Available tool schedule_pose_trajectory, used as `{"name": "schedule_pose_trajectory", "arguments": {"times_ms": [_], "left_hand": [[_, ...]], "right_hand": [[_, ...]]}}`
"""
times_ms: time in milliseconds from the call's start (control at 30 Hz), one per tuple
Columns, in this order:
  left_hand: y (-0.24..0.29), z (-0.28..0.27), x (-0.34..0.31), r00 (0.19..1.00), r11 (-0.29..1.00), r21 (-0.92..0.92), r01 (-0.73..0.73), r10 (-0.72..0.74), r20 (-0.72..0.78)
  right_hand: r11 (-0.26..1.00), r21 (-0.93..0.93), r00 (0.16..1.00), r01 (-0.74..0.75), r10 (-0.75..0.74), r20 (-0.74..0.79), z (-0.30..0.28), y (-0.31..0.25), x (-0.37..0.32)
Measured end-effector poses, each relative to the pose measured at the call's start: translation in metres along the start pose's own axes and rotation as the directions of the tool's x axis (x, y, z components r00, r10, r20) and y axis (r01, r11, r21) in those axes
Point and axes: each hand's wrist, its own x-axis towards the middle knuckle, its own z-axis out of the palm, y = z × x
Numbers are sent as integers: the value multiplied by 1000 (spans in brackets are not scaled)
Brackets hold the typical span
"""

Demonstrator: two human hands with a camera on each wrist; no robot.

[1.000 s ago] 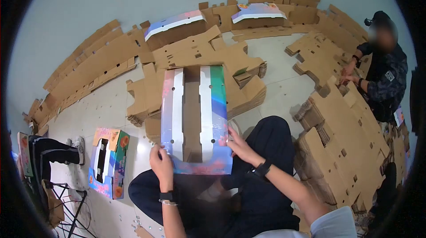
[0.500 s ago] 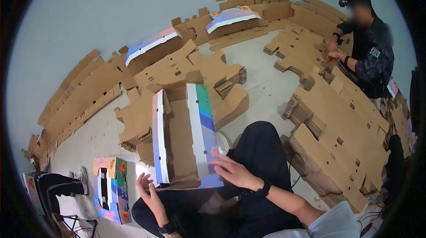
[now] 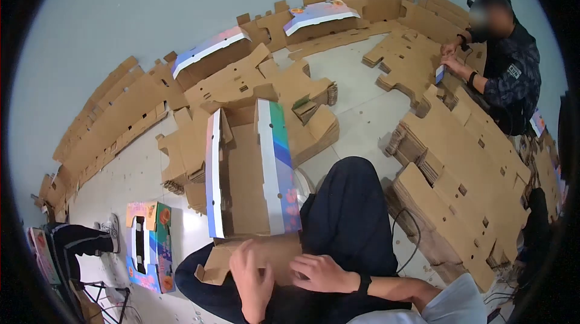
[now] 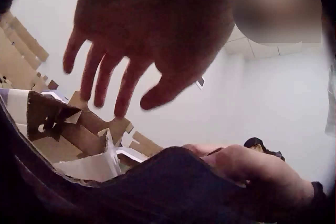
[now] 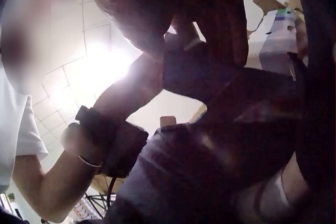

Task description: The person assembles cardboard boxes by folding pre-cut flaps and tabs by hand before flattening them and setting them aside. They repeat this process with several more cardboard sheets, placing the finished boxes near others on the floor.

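Observation:
An open-topped cardboard box, brown inside with printed purple, pink and green outer sides, stands in front of my crossed legs in the head view. Its near end flap lies folded down toward me over my lap. Above the flap's left part hovers my left hand; the left wrist view shows its fingers spread with nothing between them. My right hand rests by the flap's right edge, its fingers loosely bent over the board. From below, in the right wrist view, the flap partly hides that hand's fingers.
Stacks of flat brown cardboard lie to the right and more cardboard beyond the box. A finished printed box stands at left, near another person's shoe. At the upper right, a person handles cardboard. A cable curls beside my knee.
The box tipped so its inside shows, and its near end flap came down toward me. Both hands left the box's sides and moved to the flap. The camera view shifted.

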Motion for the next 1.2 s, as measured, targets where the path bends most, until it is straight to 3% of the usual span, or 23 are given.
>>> {"name": "schedule_pose_trajectory", "arguments": {"times_ms": [33,67,133,200,267,333,400,433,500,533,600,633,667,733,800,867,900,1000,1067,1100,1167,1200], "left_hand": [[1,6,2,994,995,-92,-39,48,93],[2,9,1,995,995,-91,-36,44,89],[3,17,-1,953,997,34,-65,52,298],[9,26,-7,923,996,-61,66,-38,384],[12,35,-13,930,989,-143,-46,94,355],[20,37,-18,935,993,-109,-45,81,347],[18,43,-24,948,975,-165,-146,186,257],[26,34,-22,944,977,-180,-113,162,286],[29,29,-25,951,976,-151,-159,193,244],[32,27,-25,953,971,-131,-200,224,206],[42,20,-24,948,967,-154,-205,235,214],[48,15,-23,943,974,-129,-186,214,254],[50,13,-22,936,980,-101,-172,195,292],[39,29,-29,942,972,-28,-234,234,240],[29,42,-36,948,960,44,-277,266,176],[18,41,-40,977,990,40,-132,124,171],[14,36,-38,977,980,36,-195,191,91],[-3,12,-30,956,964,-7,-267,266,122],[-3,-5,-27,951,960,-6,-281,280,132],[-7,-12,-26,950,956,-1,-294,293,111],[-9,-37,-17,944,946,23,-323,320,80],[-27,-45,-23,961,979,-1,-205,201,191]], "right_hand": [[999,37,996,-38,35,79,-5,1,4],[994,70,986,-78,66,156,-10,4,9],[988,100,957,-120,88,277,-22,14,22],[979,114,934,-169,122,336,-33,30,37],[982,-69,935,-175,188,301,-45,36,66],[988,-154,991,-9,29,129,-47,48,89],[894,-314,946,321,-317,64,-32,86,120],[893,-310,944,326,-323,62,-29,99,135],[660,-551,844,511,-505,179,-33,113,165],[655,-555,844,512,-505,183,-40,116,176],[543,-604,812,583,-406,418,-54,116,191],[410,-695,797,590,-434,420,-58,112,193],[407,-704,803,582,-426,418,-66,110,192],[462,-682,819,567,-232,524,-83,112,183],[477,-684,829,552,-222,514,-100,139,168],[523,-730,885,440,-117,450,-108,162,157],[526,-726,884,444,-123,451,-110,171,157],[426,-779,888,460,-234,397,-117,176,168],[364,-751,834,552,-211,510,-116,165,179],[227,-776,802,589,-282,526,-117,155,184],[173,-759,759,628,-352,548,-131,116,190],[120,-745,717,656,-409,565,-136,104,193]]}}
